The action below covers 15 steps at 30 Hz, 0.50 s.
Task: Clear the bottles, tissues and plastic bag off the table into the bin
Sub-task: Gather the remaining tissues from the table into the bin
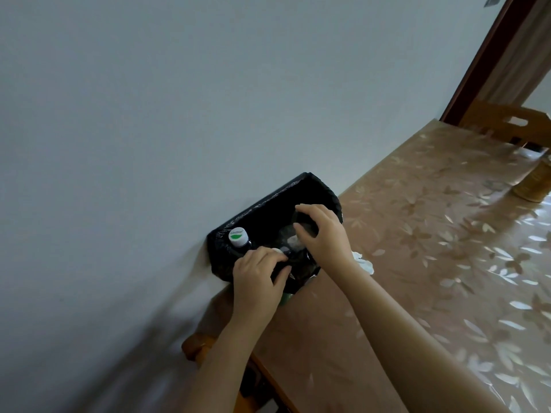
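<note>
Head view — bottle (239,240) cap reads "Cestbon", in bin (268,201).

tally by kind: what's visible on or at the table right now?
Bin: 1
Bottle, in bin: 1
Tissue, on table: 1
Jar, far edge: 1
Chair: 1
Total: 5

Both bare arms reach forward, left hand (258,275) curled closed, right hand (320,231) with fingers (301,231) bent downward.
</note>
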Motion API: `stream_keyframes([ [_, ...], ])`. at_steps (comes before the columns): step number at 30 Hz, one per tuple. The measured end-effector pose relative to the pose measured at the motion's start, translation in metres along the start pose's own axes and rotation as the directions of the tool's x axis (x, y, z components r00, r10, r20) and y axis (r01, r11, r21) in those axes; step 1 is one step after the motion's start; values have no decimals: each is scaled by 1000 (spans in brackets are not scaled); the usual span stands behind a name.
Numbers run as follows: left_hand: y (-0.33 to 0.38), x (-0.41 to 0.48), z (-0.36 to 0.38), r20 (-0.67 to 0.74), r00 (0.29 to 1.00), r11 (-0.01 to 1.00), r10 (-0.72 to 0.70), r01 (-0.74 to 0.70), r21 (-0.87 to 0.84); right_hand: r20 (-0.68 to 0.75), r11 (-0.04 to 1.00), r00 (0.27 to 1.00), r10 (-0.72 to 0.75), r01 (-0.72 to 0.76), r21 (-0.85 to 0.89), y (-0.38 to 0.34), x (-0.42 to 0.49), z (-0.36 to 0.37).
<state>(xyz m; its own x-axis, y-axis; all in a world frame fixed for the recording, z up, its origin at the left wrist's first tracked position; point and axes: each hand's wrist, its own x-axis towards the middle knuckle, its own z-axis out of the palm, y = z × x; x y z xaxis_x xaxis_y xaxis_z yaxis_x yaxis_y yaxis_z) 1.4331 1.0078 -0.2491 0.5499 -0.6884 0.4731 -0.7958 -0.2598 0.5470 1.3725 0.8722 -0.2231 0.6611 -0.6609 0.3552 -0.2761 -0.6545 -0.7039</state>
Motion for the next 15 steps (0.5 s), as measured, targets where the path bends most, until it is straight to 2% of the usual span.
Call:
stream_keyframes([
  [3, 3, -2, 0, -1, 1000, 1000, -4, 4, 28, -37, 1000, 999, -17, 17, -12, 7, -9, -8],
  [7, 14, -5, 4, -21, 999, 993, 47, -44, 111, -159, 999, 987, -12, 5, -46, 26, -25, -27],
  [12, 45, 2, 20, -19, 985, 973, 173, -168, 156, -187, 988, 974, 130, -142, -53, 77, -46, -53],
  [15, 64, 8, 36, -6, 980, 971, 197, -194, 137, -150, 971, 964, 222, -233, -60, 115, -55, -60],
])
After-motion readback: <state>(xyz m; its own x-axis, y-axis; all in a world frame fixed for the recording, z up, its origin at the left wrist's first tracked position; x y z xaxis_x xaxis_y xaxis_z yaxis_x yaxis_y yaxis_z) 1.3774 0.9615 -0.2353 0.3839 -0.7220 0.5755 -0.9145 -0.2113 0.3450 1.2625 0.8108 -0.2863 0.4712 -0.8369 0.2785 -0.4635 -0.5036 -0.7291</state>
